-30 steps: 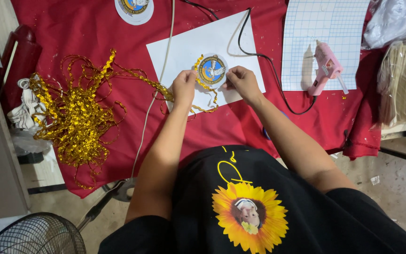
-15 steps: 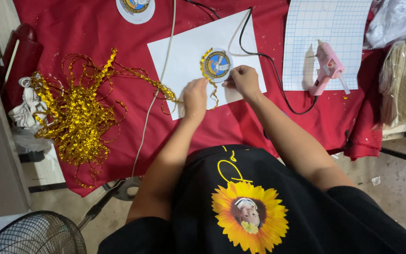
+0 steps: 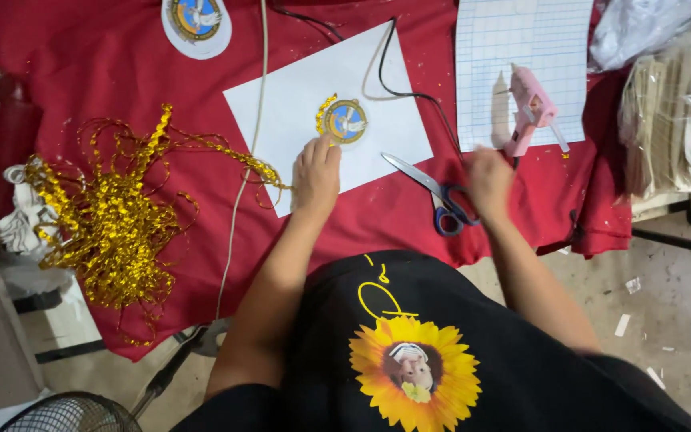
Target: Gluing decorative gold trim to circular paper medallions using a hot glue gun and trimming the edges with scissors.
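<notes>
A round blue and gold emblem (image 3: 345, 122) lies on a white sheet of paper (image 3: 281, 104) on the red cloth (image 3: 105, 72). Gold trim is stuck along the emblem's left edge. My left hand (image 3: 316, 172) rests on the paper just below the emblem, fingers together, pressing down a strand of gold trim (image 3: 261, 170) that runs from the pile on the left. My right hand (image 3: 489, 178) is blurred, right beside the blue handles of the scissors (image 3: 441, 204). Its grip cannot be made out. A pink glue gun (image 3: 531, 108) stands just beyond it.
A tangled pile of gold trim (image 3: 105, 224) sits at the left. A second emblem (image 3: 196, 20) lies at the far edge and a gridded sheet (image 3: 513, 48) under the glue gun. Stacked cardboard pieces (image 3: 673, 120) are at the right. A fan (image 3: 65, 412) stands on the floor.
My right hand has left the emblem and moved right to the scissors, which now show. My left hand has stayed below the emblem.
</notes>
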